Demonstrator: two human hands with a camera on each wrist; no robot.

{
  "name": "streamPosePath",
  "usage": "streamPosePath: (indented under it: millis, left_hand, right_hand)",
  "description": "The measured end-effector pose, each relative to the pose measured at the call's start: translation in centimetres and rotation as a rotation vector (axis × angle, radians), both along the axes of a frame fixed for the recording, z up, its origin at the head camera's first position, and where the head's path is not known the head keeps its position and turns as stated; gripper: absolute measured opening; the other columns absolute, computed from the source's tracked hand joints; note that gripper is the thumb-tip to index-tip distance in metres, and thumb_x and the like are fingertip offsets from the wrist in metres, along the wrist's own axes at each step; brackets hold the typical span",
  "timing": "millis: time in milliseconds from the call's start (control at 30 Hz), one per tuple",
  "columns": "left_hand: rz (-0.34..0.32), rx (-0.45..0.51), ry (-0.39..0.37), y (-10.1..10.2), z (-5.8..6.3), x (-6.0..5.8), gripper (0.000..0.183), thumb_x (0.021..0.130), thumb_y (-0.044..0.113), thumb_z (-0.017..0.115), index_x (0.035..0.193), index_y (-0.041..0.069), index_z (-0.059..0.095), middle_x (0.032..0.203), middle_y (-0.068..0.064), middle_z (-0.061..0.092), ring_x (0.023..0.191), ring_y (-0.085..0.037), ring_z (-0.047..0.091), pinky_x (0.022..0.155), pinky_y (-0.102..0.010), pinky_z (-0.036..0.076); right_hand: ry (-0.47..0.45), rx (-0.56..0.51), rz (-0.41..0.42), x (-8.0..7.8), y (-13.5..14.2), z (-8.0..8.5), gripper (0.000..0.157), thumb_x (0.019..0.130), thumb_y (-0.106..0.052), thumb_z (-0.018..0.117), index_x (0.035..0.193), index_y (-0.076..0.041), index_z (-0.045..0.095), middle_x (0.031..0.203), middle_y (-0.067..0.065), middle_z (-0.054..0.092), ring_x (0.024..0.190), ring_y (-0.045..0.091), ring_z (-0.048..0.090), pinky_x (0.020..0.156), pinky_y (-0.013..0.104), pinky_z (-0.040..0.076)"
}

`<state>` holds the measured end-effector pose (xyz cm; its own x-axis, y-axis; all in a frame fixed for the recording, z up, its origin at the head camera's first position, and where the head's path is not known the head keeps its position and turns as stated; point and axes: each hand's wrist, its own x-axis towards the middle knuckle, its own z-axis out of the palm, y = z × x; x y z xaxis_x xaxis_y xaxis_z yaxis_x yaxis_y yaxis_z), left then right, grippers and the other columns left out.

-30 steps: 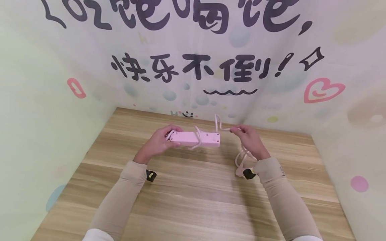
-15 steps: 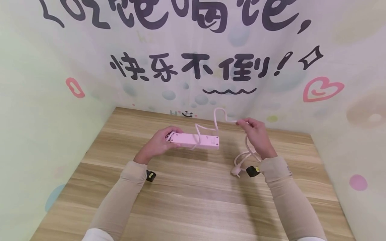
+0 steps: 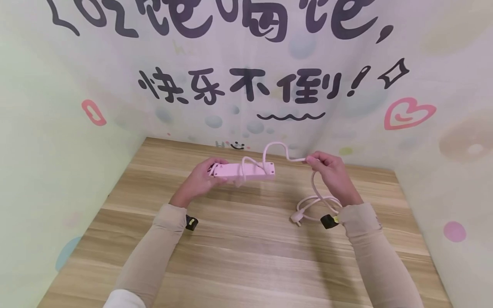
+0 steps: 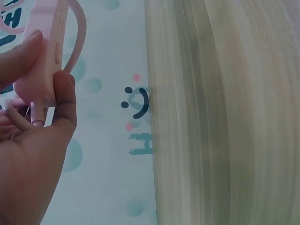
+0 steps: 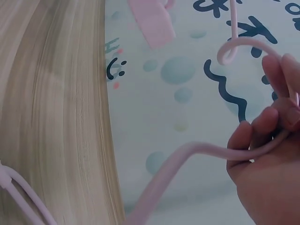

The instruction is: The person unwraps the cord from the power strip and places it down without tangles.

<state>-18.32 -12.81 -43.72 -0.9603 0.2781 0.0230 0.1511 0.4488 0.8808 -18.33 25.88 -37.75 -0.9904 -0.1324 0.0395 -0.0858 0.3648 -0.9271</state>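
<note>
A pink power strip (image 3: pixel 230 170) is held by its left end in my left hand (image 3: pixel 199 179), flat underside towards the head camera. The left wrist view shows thumb and fingers gripping that end, where the cord comes out beside the palm. The strip's pale pink cord (image 3: pixel 276 143) loops around its body, then arches over to my right hand (image 3: pixel 336 174). There, thumb and fingertips pinch it, and in the right wrist view the cord (image 5: pixel 199 148) runs on below the fingers. Its slack coils down to the plug (image 3: pixel 296 217) on the tabletop, below the right hand.
The wood-grain tabletop (image 3: pixel 231 256) meets a printed backdrop (image 3: pixel 200 128) with black lettering just behind both hands. Printed side panels flank the table left and right. A small black device (image 3: pixel 329 221) sits at the right wrist, another (image 3: pixel 191 222) at the left.
My right hand has moved right and slightly up, drawing out more cord into a wider arch. The strip has shifted a little left and up in the left hand. The plug appears further left.
</note>
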Motion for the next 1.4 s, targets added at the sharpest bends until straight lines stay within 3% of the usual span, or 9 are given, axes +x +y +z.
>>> streamPosePath:
  millis: [200,367,600,800,1067,1400]
  left_hand:
    - [0.021,-0.005,0.034,-0.3,0.0,-0.2,0.045,0.09,0.011,0.077,0.131,0.013,0.059,0.128,-0.013,0.063,0.107,-0.027,0.055,0.091,-0.039,0.047]
    - [0.026,-0.006,0.05,-0.5,-0.2,-0.4,0.046,0.09,0.011,0.077,0.132,0.01,0.058,0.128,-0.014,0.063,0.107,-0.027,0.056,0.091,-0.039,0.048]
    - [0.049,-0.002,0.042,-0.4,0.0,-0.3,0.048,0.09,0.011,0.076,0.134,0.01,0.057,0.129,-0.014,0.062,0.109,-0.027,0.057,0.093,-0.04,0.048]
    - [0.065,0.032,0.016,-0.3,0.2,-0.3,0.047,0.091,0.011,0.075,0.135,0.013,0.057,0.132,-0.013,0.061,0.113,-0.028,0.057,0.095,-0.043,0.049]
    - [0.077,0.039,0.017,-0.3,0.4,-0.4,0.047,0.092,0.012,0.075,0.135,0.013,0.057,0.133,-0.014,0.06,0.116,-0.03,0.056,0.098,-0.045,0.047]
    - [0.085,0.052,0.009,-0.3,0.6,-0.2,0.048,0.09,0.013,0.077,0.134,0.013,0.058,0.132,-0.016,0.06,0.115,-0.03,0.054,0.097,-0.044,0.047]
  right_hand:
    - [0.002,-0.076,0.084,0.5,0.6,0.0,0.029,0.101,-0.031,0.064,0.104,-0.004,0.072,0.087,-0.011,0.063,0.09,0.013,0.053,0.083,0.024,0.046]
    - [-0.024,-0.11,0.11,0.7,0.8,0.1,0.018,0.099,-0.022,0.066,0.091,-0.008,0.072,0.087,-0.011,0.066,0.091,0.011,0.056,0.085,0.025,0.046]
    - [-0.023,0.006,0.165,1.0,1.1,-0.4,0.027,0.096,-0.022,0.071,0.077,-0.004,0.063,0.075,-0.009,0.053,0.079,0.012,0.05,0.079,0.026,0.043]
    - [-0.117,0.043,0.24,1.0,1.4,-1.1,0.028,0.094,-0.024,0.073,0.074,-0.01,0.059,0.075,-0.008,0.04,0.079,0.013,0.043,0.077,0.028,0.037]
    - [-0.158,0.131,0.247,0.5,1.4,-2.7,0.032,0.091,-0.03,0.075,0.072,-0.011,0.058,0.071,-0.008,0.039,0.076,0.012,0.043,0.076,0.029,0.036]
    - [-0.215,0.196,0.198,-0.5,2.0,-6.1,0.047,0.094,-0.04,0.072,0.082,0.002,0.057,0.074,0.002,0.048,0.084,0.029,0.047,0.079,0.033,0.038]
